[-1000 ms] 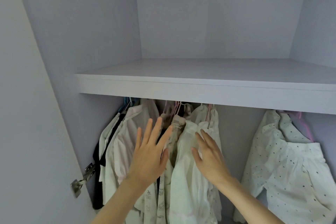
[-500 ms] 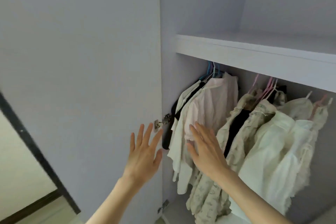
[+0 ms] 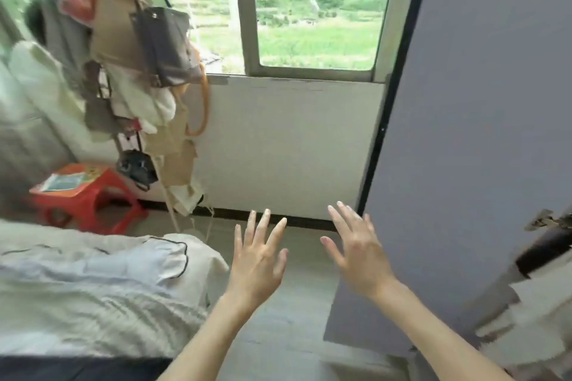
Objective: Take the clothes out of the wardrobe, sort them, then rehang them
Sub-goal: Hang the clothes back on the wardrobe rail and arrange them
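Both hands, the left hand (image 3: 258,260) and right hand (image 3: 359,252), hover with fingers spread, holding nothing. The clothes (image 3: 538,297) hang lengthwise downward, right of the right hand, beyond the upright wardrobe door (image 3: 464,133). Half a second ago the clothes filled the view; now a bed (image 3: 93,288) lies left.

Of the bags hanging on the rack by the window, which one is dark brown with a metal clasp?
The boxy dark brown bag hanging highest on its long strap, nearest the window. The small black bag hangs far lower, just above the red stool.
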### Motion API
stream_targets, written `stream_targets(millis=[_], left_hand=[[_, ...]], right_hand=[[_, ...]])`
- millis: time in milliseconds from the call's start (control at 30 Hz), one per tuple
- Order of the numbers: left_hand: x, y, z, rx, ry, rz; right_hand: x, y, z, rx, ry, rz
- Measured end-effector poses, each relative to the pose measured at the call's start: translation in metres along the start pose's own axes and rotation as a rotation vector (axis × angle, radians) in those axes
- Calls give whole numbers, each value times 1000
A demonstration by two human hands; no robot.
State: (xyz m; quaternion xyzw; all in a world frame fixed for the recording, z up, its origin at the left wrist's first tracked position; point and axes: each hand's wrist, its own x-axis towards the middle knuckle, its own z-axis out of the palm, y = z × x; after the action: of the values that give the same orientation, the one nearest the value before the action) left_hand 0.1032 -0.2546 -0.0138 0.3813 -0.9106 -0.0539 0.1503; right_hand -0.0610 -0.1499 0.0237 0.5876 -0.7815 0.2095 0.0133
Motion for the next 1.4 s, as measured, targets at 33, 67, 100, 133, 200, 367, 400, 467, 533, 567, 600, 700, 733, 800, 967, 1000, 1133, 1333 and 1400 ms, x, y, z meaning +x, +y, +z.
stream_targets(millis=[33, 67, 100, 133, 200, 367, 400, 467, 533, 567, 600, 700, 733, 800, 967, 1000, 1133, 1333, 1400], left_hand=[[-13, -24, -6, 12, -3, -48], [-27, -48, -11, 23, -1, -97], [-42, -71, -16, 30, 2, -146], [-58, -94, -22, 42, 9, -199], [-91, -139, -32, 63, 17, -319], [-182, -237, -53, 117, 34, -605], [-200, -250, -58, 120, 27, -657], [-234, -272, -69, 96, 53, -779], [-263, -288, -75, 103, 76, -897], [-276, -295, -76, 105, 93, -949], [-288, -301, -78, 96, 121, -996], [-318, -317, -78, 57, 141, -1137], [-327, -321, -77, 60, 95, -1201], [-341, -328, -75, 56, 66, -1299], [-377, -344, -71, -34, 30, -1464], [-385, -347, -68, -55, 67, -1503], [-424, -368, -74, -67, 93, -1613], [-508, -427, -78, -157, -69, -1705], [-536, -455, -76, -166, -29, -1711]], right_hand=[[8, -25, 14, 15, -6, -44], [14, -50, 28, 24, -19, -89], [20, -75, 42, 24, -36, -139], [25, -100, 57, 24, -53, -193], [34, -150, 86, 38, -92, -292], [46, -270, 147, 140, -206, -519], [46, -291, 156, 159, -231, -570], [45, -333, 173, 182, -291, -661], [43, -368, 191, 188, -350, -745], [42, -384, 198, 191, -374, -786], [41, -398, 206, 195, -398, -826], [41, -437, 230, 220, -443, -963], [41, -449, 237, 223, -469, -997], [43, -470, 250, 229, -530, -1036], [44, -522, 283, 248, -631, -1145], [42, -534, 290, 244, -655, -1161], [24, -584, 318, 244, -744, -1222], [-12, -671, 366, 201, -782, -1263], [-22, -706, 389, 190, -789, -1238]])
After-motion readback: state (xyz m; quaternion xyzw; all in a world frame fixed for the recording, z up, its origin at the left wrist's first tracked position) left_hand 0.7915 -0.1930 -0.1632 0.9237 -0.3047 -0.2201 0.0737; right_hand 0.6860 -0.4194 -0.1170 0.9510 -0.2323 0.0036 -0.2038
